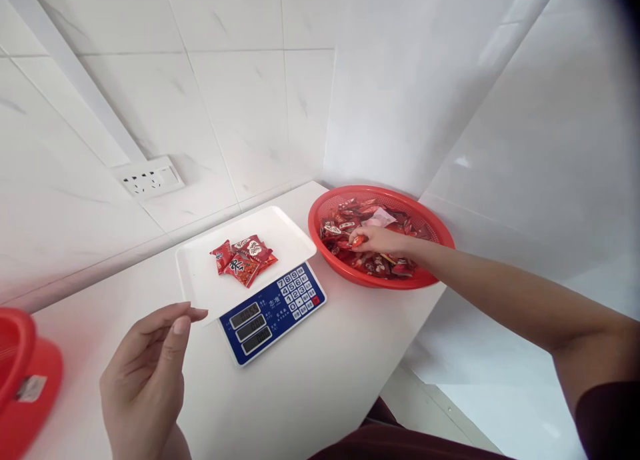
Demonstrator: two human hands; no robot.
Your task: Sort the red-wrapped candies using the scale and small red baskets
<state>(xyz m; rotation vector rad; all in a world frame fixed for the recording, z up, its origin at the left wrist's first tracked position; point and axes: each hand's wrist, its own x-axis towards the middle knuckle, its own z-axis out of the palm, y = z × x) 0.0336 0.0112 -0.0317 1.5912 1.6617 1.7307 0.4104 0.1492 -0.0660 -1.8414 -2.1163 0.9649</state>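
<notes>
My right hand [373,239] reaches into a red plastic basket [445,230] and has its fingers closed on a small red packet [358,241]. Many red wrapped snack packets [376,265] fill the basket around it, with a paler pinkish packet [380,218] among them. To the left, several red snack packets [243,265] lie in a small pile on the white pan [200,283] of a digital scale [273,317]. My left hand [150,373] hovers in front of the scale, fingers loosely bent and thumb near them, with nothing seen in it.
The scale's blue panel has displays and a keypad. Another red plastic container [35,387] stands at the left edge. All this is on a white table [320,380] in a corner of tiled walls. A power socket [150,178] sits low on the wall behind.
</notes>
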